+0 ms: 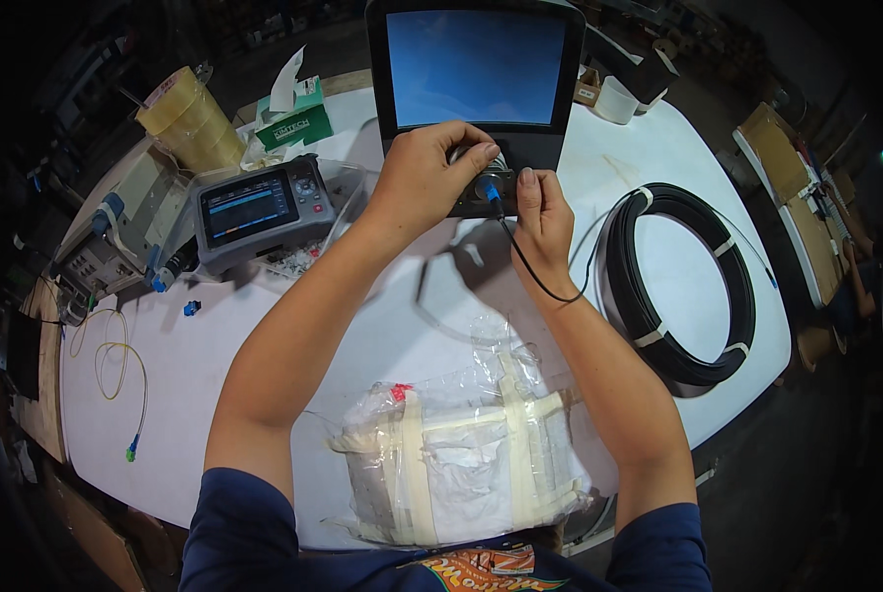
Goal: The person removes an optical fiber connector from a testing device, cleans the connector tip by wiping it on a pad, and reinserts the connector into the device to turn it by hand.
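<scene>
A dark device with a lit blue screen stands at the far middle of the table. On its lower front, a blue fiber connector with a black cable sits at a port. My left hand reaches over this front with thumb and fingers pinched together just above the connector; what they hold is hidden. My right hand is closed at the right edge of the device's lower front, thumb up against it. The cable loops down across my right wrist toward a black cable coil.
Nearest me lies a taped, clear-wrapped white package. On the left are a handheld tester over a clear bin, a tape roll stack, a green tissue box, a small blue connector and a thin yellow fiber cord.
</scene>
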Motion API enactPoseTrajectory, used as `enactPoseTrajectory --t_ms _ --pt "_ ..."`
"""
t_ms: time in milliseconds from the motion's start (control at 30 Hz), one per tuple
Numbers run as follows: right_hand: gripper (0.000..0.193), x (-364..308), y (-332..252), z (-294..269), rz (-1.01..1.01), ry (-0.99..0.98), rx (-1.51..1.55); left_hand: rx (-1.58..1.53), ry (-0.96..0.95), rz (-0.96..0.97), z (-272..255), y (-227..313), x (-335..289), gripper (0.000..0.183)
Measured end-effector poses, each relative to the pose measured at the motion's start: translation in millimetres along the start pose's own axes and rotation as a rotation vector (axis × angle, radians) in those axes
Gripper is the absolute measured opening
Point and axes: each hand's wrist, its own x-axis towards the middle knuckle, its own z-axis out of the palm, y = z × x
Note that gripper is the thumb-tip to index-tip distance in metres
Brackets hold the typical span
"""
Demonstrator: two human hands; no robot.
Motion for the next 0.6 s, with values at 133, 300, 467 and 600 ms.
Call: enactPoseTrajectory --t_ms 133,300,467,600 --pt "0.037 0 -3 2 0.009 -0.004 -0.004 -0.005 0.088 -0.013 6 4 -2 0.028" --pt "0.038 0 -5 1 0.020 0.000 0.008 0.055 0.150 0.028 9 10 -3 0.029" --pt "0.039 1 -15 -1 0.033 0.009 -0.055 -0.024 0.117 0.073 7 0 -2 0.025" --pt "0.038 1 -14 -2 0.060 -0.022 -0.113 0.016 0.083 0.123 4 -6 -1 0.026"
